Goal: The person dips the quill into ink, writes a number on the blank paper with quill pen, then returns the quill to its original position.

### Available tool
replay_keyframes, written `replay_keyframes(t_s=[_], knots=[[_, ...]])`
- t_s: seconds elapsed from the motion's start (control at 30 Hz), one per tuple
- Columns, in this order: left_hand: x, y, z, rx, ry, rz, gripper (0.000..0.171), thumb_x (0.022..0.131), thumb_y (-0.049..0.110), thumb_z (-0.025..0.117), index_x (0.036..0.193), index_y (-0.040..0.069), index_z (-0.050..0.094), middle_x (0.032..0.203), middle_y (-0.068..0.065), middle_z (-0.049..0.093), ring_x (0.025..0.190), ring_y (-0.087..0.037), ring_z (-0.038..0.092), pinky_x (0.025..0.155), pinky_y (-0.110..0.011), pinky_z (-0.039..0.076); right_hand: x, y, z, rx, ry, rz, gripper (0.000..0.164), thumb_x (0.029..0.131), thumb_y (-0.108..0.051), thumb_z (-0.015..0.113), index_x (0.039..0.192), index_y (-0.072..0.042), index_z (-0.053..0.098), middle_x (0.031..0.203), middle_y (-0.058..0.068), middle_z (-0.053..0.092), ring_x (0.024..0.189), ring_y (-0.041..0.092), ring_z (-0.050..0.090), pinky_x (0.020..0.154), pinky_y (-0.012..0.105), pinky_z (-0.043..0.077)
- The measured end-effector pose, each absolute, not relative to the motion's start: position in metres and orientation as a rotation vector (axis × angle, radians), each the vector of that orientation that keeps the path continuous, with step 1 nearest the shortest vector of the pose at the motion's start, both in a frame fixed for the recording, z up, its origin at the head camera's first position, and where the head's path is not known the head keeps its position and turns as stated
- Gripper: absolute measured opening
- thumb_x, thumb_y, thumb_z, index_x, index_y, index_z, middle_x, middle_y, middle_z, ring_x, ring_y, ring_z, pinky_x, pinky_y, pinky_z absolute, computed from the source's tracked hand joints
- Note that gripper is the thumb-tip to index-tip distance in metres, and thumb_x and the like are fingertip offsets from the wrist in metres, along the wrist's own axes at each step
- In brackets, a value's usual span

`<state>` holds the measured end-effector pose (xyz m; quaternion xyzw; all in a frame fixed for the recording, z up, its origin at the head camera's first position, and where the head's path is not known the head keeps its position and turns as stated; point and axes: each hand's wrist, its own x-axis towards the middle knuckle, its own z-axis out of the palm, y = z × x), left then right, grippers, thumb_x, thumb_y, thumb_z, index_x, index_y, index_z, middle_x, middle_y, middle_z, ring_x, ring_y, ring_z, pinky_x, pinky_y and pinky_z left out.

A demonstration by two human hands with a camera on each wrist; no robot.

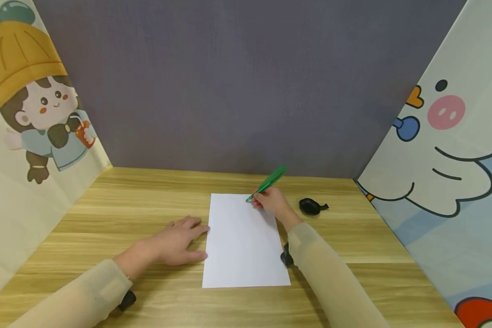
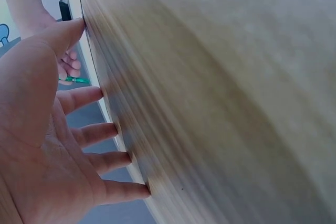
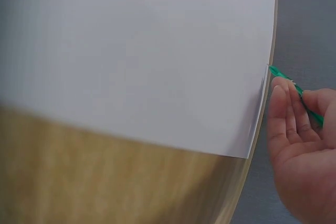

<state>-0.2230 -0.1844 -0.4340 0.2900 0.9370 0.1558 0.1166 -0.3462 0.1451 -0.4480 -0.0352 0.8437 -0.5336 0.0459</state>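
Note:
A blank white sheet of paper lies upright on the wooden table. My right hand pinches a green feather pen above the sheet's upper right part; its tip points down at the paper. In the right wrist view the tip of the pen appears at the sheet's far edge, though contact is hard to tell. My left hand rests spread on the table, thumb and forefinger at the sheet's left edge. In the left wrist view its fingers are straight and apart, holding nothing.
A small black oval object with a short tab lies right of my right hand. A grey panel rises behind the wooden table. Printed cartoon panels stand at the left and right.

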Motion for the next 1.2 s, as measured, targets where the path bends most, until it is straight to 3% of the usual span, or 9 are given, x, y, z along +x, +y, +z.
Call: replay_keyframes(t_s=[1.2], knots=[[-0.2254,-0.1851,-0.4340,0.838,2.731,0.471,0.088,0.101,0.065,0.070,0.168,0.014,0.046,0.174,-0.028,0.034,0.162,-0.055,0.030,0.121,-0.087,0.025,-0.3439,0.1417,-0.4456,-0.129,2.600,-1.585,0.023,0.113,-0.013,0.062,0.123,0.003,0.075,0.109,0.018,0.082,0.092,0.019,0.080,0.084,0.032,0.068]])
